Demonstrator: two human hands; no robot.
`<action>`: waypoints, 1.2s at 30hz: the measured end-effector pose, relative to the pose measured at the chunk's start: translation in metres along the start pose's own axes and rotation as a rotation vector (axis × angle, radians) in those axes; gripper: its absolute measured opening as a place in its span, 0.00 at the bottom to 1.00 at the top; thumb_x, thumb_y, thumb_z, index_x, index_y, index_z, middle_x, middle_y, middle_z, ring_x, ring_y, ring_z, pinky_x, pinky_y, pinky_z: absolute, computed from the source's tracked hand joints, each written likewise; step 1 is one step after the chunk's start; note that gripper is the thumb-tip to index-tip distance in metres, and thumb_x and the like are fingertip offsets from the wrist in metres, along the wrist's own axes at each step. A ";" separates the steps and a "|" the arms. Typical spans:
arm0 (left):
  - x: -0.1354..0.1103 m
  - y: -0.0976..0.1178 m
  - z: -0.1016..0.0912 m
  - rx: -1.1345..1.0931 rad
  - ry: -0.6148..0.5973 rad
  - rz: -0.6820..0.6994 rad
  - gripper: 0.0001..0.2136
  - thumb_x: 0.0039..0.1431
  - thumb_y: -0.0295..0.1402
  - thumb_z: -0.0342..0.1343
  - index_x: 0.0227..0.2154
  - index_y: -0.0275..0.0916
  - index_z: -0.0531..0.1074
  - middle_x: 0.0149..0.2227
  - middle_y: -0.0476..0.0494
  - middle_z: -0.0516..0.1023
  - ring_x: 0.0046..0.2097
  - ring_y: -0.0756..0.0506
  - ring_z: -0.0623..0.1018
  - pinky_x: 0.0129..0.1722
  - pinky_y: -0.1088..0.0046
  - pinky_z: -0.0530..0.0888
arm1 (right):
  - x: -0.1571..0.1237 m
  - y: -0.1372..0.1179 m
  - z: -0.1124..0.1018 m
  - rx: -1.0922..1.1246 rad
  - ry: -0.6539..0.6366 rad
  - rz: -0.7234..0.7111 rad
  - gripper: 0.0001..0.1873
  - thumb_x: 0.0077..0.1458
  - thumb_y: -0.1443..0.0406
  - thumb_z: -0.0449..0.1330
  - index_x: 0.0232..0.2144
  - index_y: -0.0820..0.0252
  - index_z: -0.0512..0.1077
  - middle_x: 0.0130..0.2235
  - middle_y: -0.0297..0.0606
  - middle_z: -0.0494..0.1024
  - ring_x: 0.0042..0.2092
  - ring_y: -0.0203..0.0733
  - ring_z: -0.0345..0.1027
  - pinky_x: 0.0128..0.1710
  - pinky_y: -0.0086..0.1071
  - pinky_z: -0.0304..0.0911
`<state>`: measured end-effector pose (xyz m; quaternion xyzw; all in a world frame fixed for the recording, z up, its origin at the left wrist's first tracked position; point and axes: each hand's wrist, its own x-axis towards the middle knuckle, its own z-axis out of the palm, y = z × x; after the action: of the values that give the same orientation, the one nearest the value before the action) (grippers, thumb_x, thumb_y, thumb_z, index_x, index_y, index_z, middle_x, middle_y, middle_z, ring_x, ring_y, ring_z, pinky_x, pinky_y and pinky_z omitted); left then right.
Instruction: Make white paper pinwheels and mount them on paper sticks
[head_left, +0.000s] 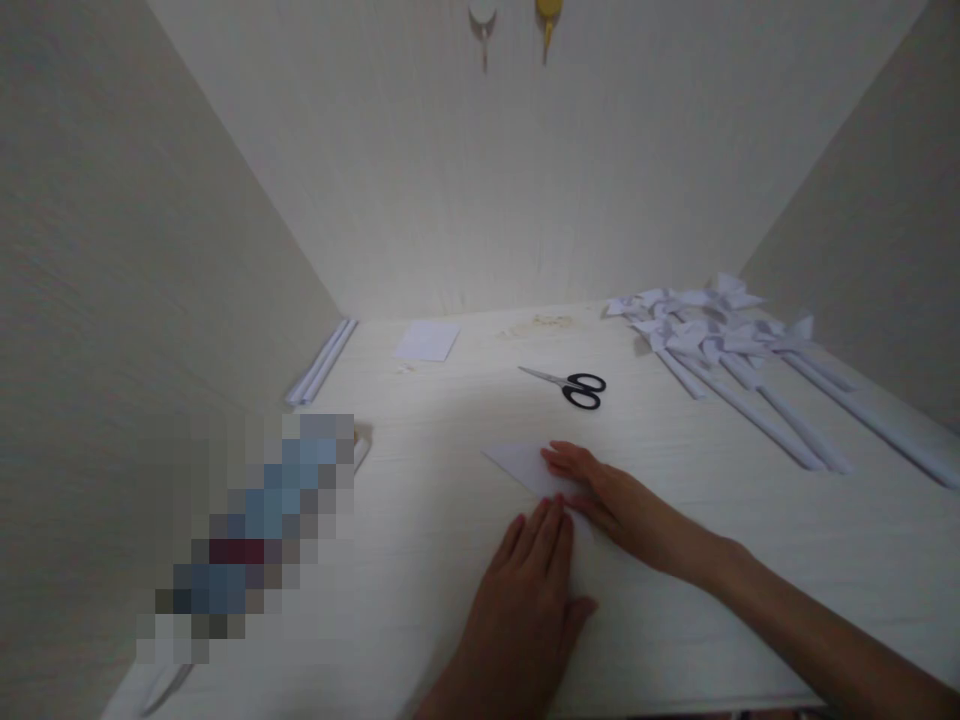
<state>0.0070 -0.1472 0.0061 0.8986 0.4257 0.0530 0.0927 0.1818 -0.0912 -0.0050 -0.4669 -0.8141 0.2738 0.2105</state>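
Note:
A white sheet of paper (517,465), folded to a triangle, lies on the white table in front of me. My left hand (525,590) lies flat with fingers stretched, its fingertips on the paper's near edge. On the paper's right side rests my right hand (600,490), thumb apart from the other fingers, pressing from above. Part of the paper is hidden beneath both hands. Just beyond it lies a pair of scissors (574,385) with black handles, blades pointing left.
Several paper pinwheels (697,330) on rolled paper sticks lie at the right. Rolled paper tubes (322,362) and a square paper sheet (427,341) lie at the back left. A pixelated patch covers the left front. Walls enclose the back and sides; two hooks (549,25) hang above.

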 end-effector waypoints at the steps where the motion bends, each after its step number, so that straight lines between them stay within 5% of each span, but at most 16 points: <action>1: 0.000 -0.002 -0.001 0.014 0.004 -0.006 0.25 0.59 0.41 0.40 0.57 0.34 0.53 0.60 0.36 0.54 0.60 0.42 0.55 0.56 0.60 0.60 | 0.000 0.001 0.001 -0.062 0.002 -0.015 0.25 0.56 0.67 0.46 0.57 0.60 0.51 0.55 0.45 0.64 0.54 0.40 0.60 0.53 0.42 0.58; 7: -0.001 -0.012 -0.003 0.060 -0.018 0.010 0.24 0.58 0.41 0.42 0.57 0.39 0.52 0.60 0.39 0.52 0.61 0.42 0.55 0.56 0.57 0.59 | -0.003 0.002 0.002 -0.415 -0.009 -0.147 0.22 0.58 0.67 0.44 0.55 0.59 0.57 0.58 0.39 0.58 0.60 0.41 0.49 0.57 0.48 0.49; 11: 0.001 -0.023 -0.003 0.100 -0.001 -0.011 0.29 0.57 0.43 0.43 0.57 0.29 0.51 0.60 0.33 0.53 0.60 0.40 0.54 0.56 0.59 0.61 | -0.003 0.001 0.002 -0.451 0.006 -0.152 0.23 0.58 0.66 0.44 0.56 0.58 0.56 0.58 0.39 0.58 0.59 0.41 0.51 0.57 0.47 0.50; 21: 0.037 -0.075 -0.019 0.240 0.024 -0.111 0.28 0.59 0.44 0.38 0.55 0.26 0.54 0.59 0.30 0.54 0.60 0.41 0.55 0.57 0.60 0.58 | -0.001 -0.005 0.002 -0.434 0.018 -0.120 0.23 0.57 0.64 0.46 0.56 0.57 0.56 0.58 0.39 0.59 0.59 0.43 0.52 0.56 0.47 0.51; 28: 0.051 -0.059 -0.016 0.253 0.012 -0.233 0.33 0.57 0.47 0.40 0.55 0.20 0.52 0.59 0.23 0.50 0.61 0.36 0.51 0.57 0.55 0.54 | 0.000 -0.009 0.004 -0.481 0.034 -0.117 0.23 0.58 0.65 0.45 0.56 0.57 0.57 0.58 0.39 0.59 0.58 0.43 0.53 0.55 0.47 0.53; 36: 0.045 -0.045 -0.014 0.251 0.019 -0.267 0.29 0.59 0.43 0.38 0.55 0.22 0.52 0.60 0.26 0.50 0.61 0.37 0.49 0.57 0.52 0.52 | -0.001 -0.014 0.006 -0.531 0.049 -0.121 0.23 0.57 0.68 0.43 0.55 0.59 0.57 0.58 0.41 0.60 0.57 0.45 0.55 0.53 0.47 0.54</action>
<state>-0.0009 -0.0831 0.0110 0.8381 0.5452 -0.0047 -0.0179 0.1698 -0.0995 -0.0004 -0.4626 -0.8785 0.0264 0.1163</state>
